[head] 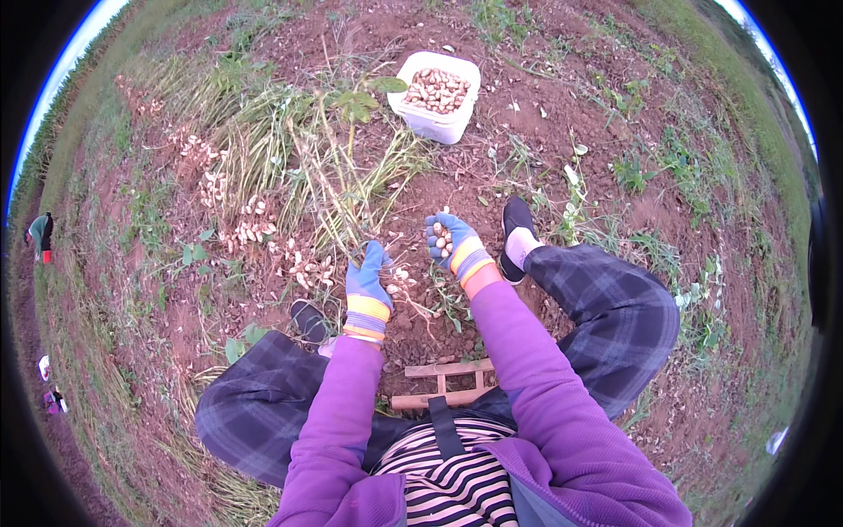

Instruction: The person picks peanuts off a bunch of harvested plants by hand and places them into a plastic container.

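My left hand (369,280), in a blue work glove with a striped cuff, grips the stems of a pulled peanut plant (346,197). The plant's stalks point away from me, and a few peanut pods (400,280) hang from its roots just right of that hand. My right hand (454,240), gloved the same way, is curled palm up around several loose peanuts (442,240). Beyond both hands stands a white plastic bucket (438,128), holding many peanuts in their shells (440,91).
Heaped peanut plants (257,151) lie on the left, with pods (250,227) showing at their root ends. A low wooden stool (438,400) sits between my legs. Green weeds (688,171) grow in the reddish soil at right. Another person (41,234) bends over at the far left.
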A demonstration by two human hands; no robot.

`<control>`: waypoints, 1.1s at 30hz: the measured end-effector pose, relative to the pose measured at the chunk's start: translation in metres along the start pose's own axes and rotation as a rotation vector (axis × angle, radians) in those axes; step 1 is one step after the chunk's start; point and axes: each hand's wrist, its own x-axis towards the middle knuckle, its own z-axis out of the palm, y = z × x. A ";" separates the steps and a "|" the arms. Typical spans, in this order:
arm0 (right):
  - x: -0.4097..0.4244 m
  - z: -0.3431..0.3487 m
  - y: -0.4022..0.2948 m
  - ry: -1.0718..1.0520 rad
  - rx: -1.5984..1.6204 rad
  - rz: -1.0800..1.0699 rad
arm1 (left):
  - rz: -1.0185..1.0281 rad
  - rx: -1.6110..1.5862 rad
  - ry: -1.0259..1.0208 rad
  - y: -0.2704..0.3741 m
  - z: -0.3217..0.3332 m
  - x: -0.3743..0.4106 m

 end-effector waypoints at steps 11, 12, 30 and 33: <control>0.055 0.105 -0.151 0.024 0.138 -0.253 | -0.048 -0.072 0.038 0.006 -0.011 0.019; 0.056 0.132 -0.169 0.014 0.138 -0.293 | -0.015 -0.067 0.015 0.008 -0.015 0.022; 0.016 -0.012 0.124 0.060 -1.598 -0.307 | 0.341 0.136 0.256 0.094 -0.059 0.025; 0.019 -0.017 0.152 -0.262 -2.096 -0.430 | 0.376 0.090 0.258 0.096 -0.051 0.023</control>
